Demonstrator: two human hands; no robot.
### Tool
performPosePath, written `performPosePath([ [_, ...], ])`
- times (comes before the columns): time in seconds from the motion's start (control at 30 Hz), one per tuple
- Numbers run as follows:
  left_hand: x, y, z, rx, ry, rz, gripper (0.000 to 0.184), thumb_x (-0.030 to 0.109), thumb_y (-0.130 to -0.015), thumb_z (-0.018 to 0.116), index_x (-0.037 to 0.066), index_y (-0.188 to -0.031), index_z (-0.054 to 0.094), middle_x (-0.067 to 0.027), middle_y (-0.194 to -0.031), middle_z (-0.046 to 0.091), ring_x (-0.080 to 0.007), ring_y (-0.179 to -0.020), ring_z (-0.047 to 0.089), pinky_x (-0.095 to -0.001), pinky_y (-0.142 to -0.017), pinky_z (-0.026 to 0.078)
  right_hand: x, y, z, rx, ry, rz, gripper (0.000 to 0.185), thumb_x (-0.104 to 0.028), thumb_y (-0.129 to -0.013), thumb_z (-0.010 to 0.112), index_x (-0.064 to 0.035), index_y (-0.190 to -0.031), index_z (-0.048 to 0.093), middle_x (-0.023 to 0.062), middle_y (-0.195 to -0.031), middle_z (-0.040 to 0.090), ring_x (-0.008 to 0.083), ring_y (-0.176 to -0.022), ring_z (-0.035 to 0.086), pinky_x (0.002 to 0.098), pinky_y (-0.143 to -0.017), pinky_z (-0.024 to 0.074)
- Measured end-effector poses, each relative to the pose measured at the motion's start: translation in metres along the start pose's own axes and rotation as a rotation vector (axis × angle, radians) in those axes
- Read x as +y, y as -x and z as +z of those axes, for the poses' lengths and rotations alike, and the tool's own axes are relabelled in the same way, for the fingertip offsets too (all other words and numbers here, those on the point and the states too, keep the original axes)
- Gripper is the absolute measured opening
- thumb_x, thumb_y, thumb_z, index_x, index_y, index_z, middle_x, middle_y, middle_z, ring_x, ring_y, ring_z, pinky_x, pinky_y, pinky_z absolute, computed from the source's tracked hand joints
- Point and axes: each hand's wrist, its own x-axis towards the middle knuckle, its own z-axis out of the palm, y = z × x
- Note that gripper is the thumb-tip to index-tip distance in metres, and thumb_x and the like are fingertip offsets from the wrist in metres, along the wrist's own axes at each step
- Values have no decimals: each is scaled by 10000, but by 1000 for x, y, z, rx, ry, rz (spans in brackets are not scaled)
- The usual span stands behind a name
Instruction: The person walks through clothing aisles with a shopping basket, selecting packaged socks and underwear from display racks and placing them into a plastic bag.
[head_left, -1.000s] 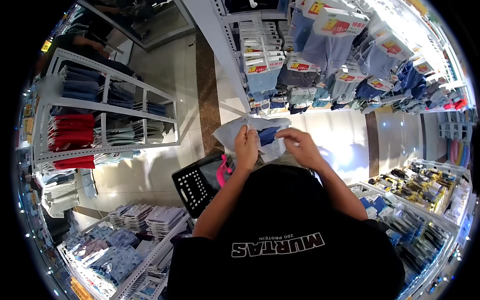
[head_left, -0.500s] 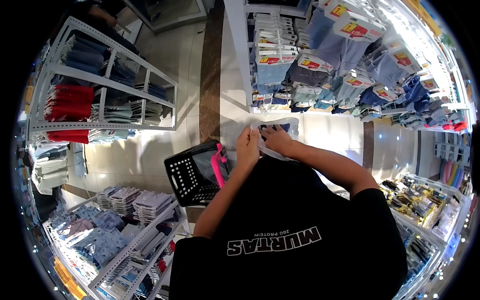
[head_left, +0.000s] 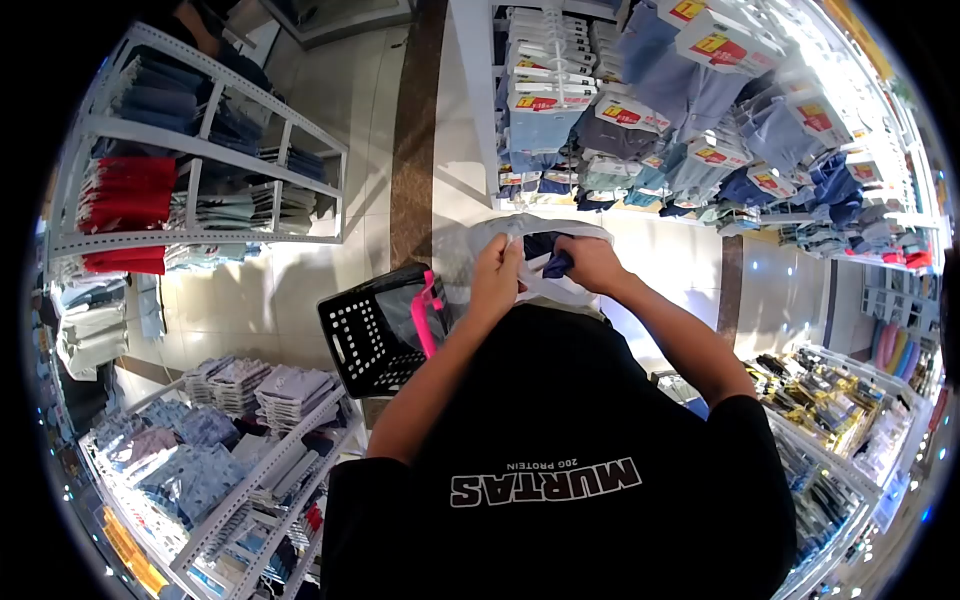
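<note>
Head view: left hand (head_left: 495, 272) pinches the bag (head_left: 468, 245) by its rim; at the mouth's three o'clock, right hand (head_left: 592, 264) clutches dark cloth (head_left: 558, 265), partly hidden; toward eight o'clock, left arm (head_left: 432, 375) partly hides the basket (head_left: 350, 318)

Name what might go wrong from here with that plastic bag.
The thin plastic bag might tear or slip, as the left hand grips it near its open mouth. The dark blue cloth, bunched in the right hand at the opening, could snag the rim. The left forearm might catch the pink handle of the black basket close beside it.
</note>
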Motion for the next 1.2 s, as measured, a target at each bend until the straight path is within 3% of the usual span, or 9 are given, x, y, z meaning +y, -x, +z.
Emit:
performPosePath([
  [0.1, -2, -2, -7, 8, -136, 118, 310, 237, -995, 530, 50, -757, 464, 3, -609, 446, -65, -511, 458, -269, -435, 371, 0, 17, -13, 168, -335, -39, 335, -54, -709, 704, -47, -1016, 570, 140, -1028, 630, 265, -857, 644, 364, -763, 510],
  [0.13, -3, -2, -6, 8, -117, 126, 309, 233, -997, 527, 50, -755, 465, 9, -616, 444, -60, -529, 444, -266, -452, 359, 5, 18, -5, 151, -682, 35, 340, -21, -694, 701, -33, -997, 548, 96, -1044, 606, 187, -880, 594, 307, -807, 484],
  [0.23, -13, -5, -3, -21, -23, 145, 306, 220, -1004, 515, 51, -754, 469, 28, -640, 442, -44, -585, 408, -252, -499, 329, 8, 20, 11, 216, -891, 23, 324, -43, -706, 695, -33, -1004, 568, 92, -947, 611, 207, -922, 604, 327, -836, 483],
  [0.3, -17, -6, 4, -59, 102, 139, 301, 210, -1010, 505, 51, -756, 473, 40, -661, 447, -34, -624, 392, -237, -526, 318, 8, 19, 21, 130, -806, -48, 514, -48, -711, 676, -48, -1202, 526, 128, -1201, 544, 234, -1118, 542, 332, -991, 423],
  [0.4, -12, -3, 10, -88, 182, 51, 295, 201, -1017, 493, 52, -764, 484, 49, -679, 448, -32, -642, 386, -231, -548, 317, -18, 21, 21, 45, -816, -138, 652, -105, -710, 707, -67, -1327, 497, 146, -1247, 544, 284, -1181, 529, 358, -1039, 396],
  [0.6, -8, -1, 11, -68, 145, 102, 283, 205, -1019, 494, 48, -783, 501, 45, -681, 438, -35, -645, 386, -233, -550, 316, -31, 22, 9, 129, -294, -60, 538, -216, -761, 719, -73, -1256, 564, 152, -1245, 560, 352, -1143, 535, 441, -990, 421],
  [0.73, -14, -2, 9, -77, 135, 140, 291, 206, -1020, 494, 52, -773, 489, 40, -685, 446, -36, -644, 391, -228, -555, 318, -27, 12, 25, 487, 106, -84, 418, -191, -789, 661, -52, -1181, 617, 146, -1201, 590, 328, -1101, 563, 453, -937, 447],
  [0.97, -9, 0, 6, -63, 197, 140, 297, 209, -1021, 496, 65, -762, 474, 41, -684, 450, -31, -636, 389, -224, -555, 330, -16, 11, 21, 385, 74, 22, 280, -124, -768, 661, -51, -1039, 655, 131, -1125, 622, 335, -1063, 580, 450, -905, 477],
  [1.2, -14, -1, 8, -92, 201, 99, 293, 202, -1016, 499, 66, -758, 480, 53, -678, 428, -26, -639, 376, -229, -549, 315, -21, 14, 49, 384, 213, -222, 203, -126, -765, 670, -97, -963, 633, 92, -1037, 595, 300, -1017, 557, 450, -937, 426],
])
